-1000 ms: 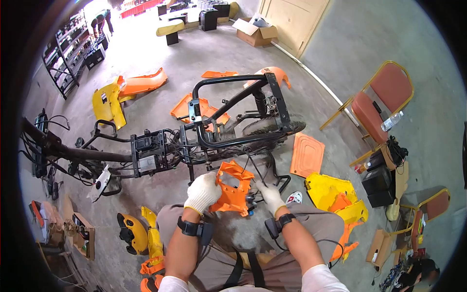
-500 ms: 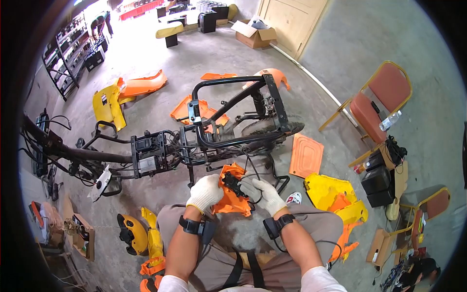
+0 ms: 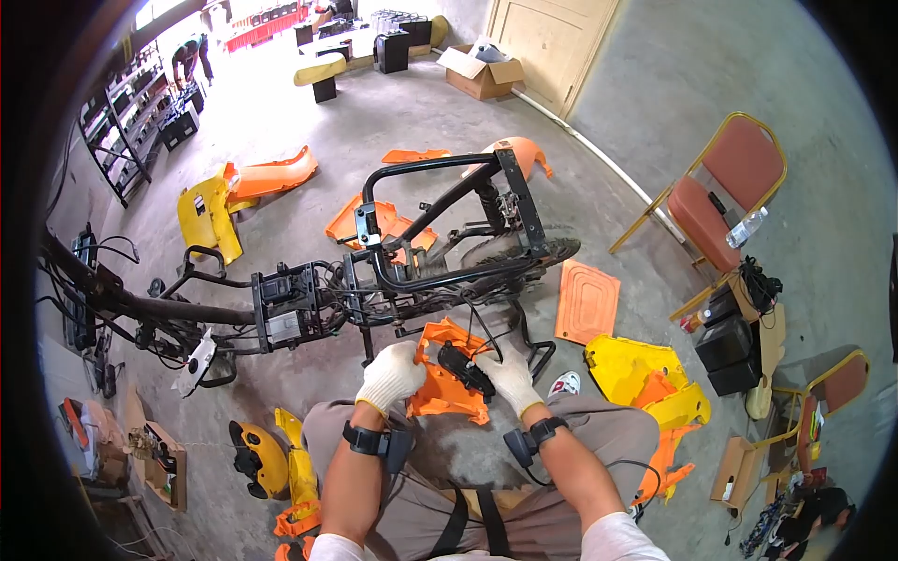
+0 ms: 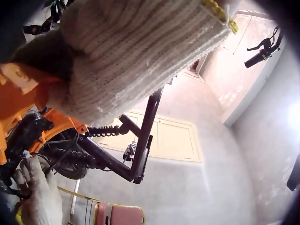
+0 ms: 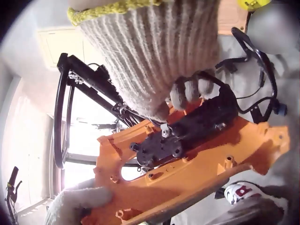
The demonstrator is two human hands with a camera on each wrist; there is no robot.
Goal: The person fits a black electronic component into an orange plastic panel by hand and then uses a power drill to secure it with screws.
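My gloved left hand (image 3: pixel 391 374) grips the left edge of an orange plastic body panel (image 3: pixel 440 404), held low between my knees. In the right wrist view the thumb of that hand (image 5: pixel 79 201) lies along the panel's inner side. A long black plastic housing (image 5: pixel 192 129) with small screw posts and a metal tab lies across the panel's inside, over its opening. My gloved right hand (image 3: pixel 513 376) holds this housing with its fingers curled over the far side. A black cable (image 3: pixel 486 323) runs up from beside the right hand toward the scooter frame.
A bare black scooter frame (image 3: pixel 187 309) stands just ahead. On the floor at right are a flat orange cover (image 3: pixel 587 304) and yellow panels (image 3: pixel 636 363). A yellow helmet-like piece (image 3: pixel 267 458) lies left of my leg. Red chairs (image 3: pixel 697 220) stand farther right.
The right hand has brought the black housing up from below and right of the panel onto its inner side. The left hand keeps its grip on the panel, which now lies flatter.
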